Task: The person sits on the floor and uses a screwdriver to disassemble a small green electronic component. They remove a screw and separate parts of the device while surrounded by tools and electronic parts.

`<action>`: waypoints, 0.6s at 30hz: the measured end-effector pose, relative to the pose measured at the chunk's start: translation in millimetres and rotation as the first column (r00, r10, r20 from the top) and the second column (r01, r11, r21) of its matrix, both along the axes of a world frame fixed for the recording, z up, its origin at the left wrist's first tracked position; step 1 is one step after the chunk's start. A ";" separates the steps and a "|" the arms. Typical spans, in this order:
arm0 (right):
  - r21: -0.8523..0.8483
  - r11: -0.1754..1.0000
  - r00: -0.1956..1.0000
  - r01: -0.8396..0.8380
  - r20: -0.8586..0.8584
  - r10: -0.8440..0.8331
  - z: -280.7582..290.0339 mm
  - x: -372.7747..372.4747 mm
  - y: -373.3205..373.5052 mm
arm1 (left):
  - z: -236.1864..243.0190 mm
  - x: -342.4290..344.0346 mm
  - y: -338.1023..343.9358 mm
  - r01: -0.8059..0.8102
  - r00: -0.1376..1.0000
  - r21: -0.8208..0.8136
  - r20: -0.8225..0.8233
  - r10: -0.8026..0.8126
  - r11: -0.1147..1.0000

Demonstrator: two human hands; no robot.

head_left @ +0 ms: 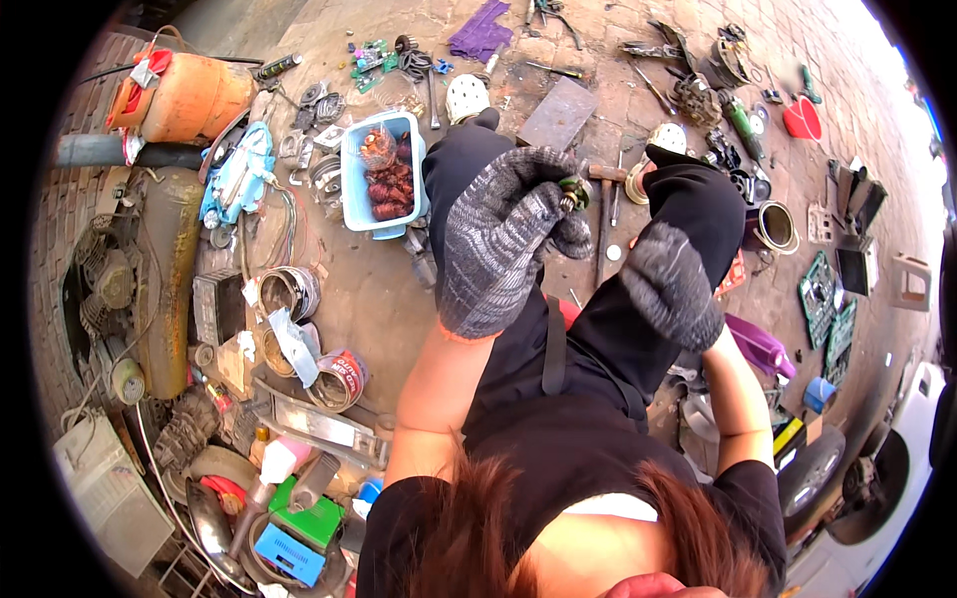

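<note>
One small part (572, 196) in the left hand (503, 236)

Its fingers are clamped on the part, mid-scene; the right hand (671, 286) is blurred, its fingers' state I cannot tell. One blue basin (352, 186) stands left, one red bucket (803, 122) far right, one hammer (604, 214) between, on brick-paved ground (616, 30).

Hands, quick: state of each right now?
Left hand, gloved in grey knit: closed, holding a small green-and-metal part.
Right hand, gloved likewise: blurred; whether open, closed or holding anything cannot be told.

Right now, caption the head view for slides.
Gloved left hand holding a small part, gloved right hand blurred over dark trousers, blue tub at left.
</note>
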State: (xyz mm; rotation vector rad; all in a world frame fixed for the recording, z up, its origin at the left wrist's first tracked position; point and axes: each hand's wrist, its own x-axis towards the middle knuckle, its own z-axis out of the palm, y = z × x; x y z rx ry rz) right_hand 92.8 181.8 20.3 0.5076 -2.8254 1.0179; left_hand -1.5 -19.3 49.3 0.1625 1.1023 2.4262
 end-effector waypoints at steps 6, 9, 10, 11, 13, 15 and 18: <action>-0.052 0.984 0.984 -0.170 -0.057 0.167 82.4 30.7 2.7 | -45.2 -9.5 18.5 -0.353 0.820 -0.399 -0.567 0.074 0.846; -0.438 0.875 0.946 0.206 -0.140 -0.293 77.2 -3.4 32.7 | -39.0 7.3 15.9 -0.191 0.827 -0.453 -0.552 -0.105 0.871; -0.558 0.773 0.902 0.302 -0.096 -0.421 70.0 -23.5 45.1 | -36.1 12.5 14.4 -0.056 0.872 -0.411 -0.464 -0.156 0.910; -0.545 0.750 0.856 0.374 -0.109 -0.506 59.8 -37.4 53.8 | -33.3 18.7 12.2 0.065 0.903 -0.372 -0.372 -0.213 0.926; -0.374 0.769 0.757 0.519 -0.218 -0.616 40.2 -59.0 62.2 | -21.0 21.4 1.5 0.329 0.931 -0.057 -0.151 -0.334 0.943; -0.131 0.848 0.838 0.514 -0.135 -0.529 19.5 -43.8 51.3 | -7.3 22.1 -8.9 0.227 0.974 0.098 -0.010 -0.227 0.969; 0.077 0.975 0.978 0.209 -0.043 -0.206 1.1 -4.0 11.2 | -12.0 7.8 -16.5 -0.028 0.995 0.027 -0.094 0.031 0.999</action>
